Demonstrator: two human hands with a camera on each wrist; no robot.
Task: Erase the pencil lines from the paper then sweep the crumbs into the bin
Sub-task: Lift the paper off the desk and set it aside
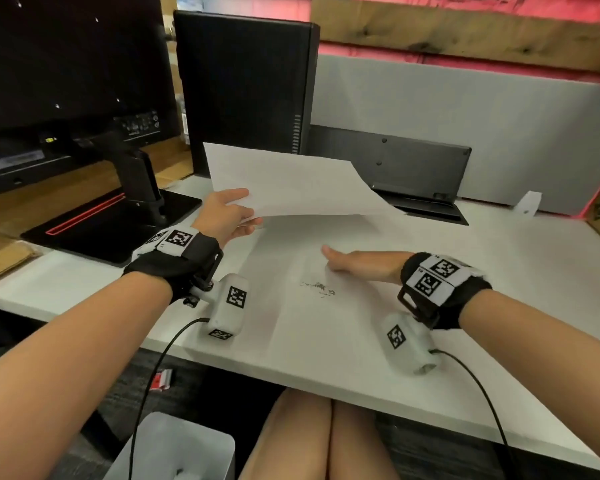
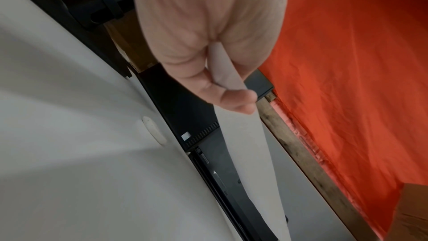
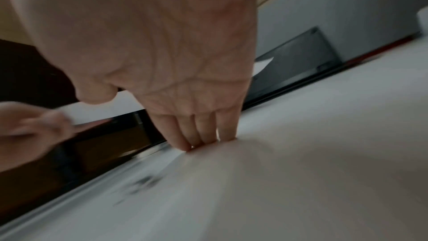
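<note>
Left hand (image 1: 226, 216) pinches the thin white paper sheet (image 1: 302, 185), light and floppy, lifted at eleven o'clock. Right hand (image 1: 357, 263) lies flat, empty, beside what seem dark eraser crumbs (image 1: 318, 288) on the white worktop (image 1: 499, 271).

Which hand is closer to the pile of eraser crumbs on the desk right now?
The right hand. It lies flat on the desk just behind the crumbs. The left hand is farther off, up and to the left, holding the lifted paper.
</note>
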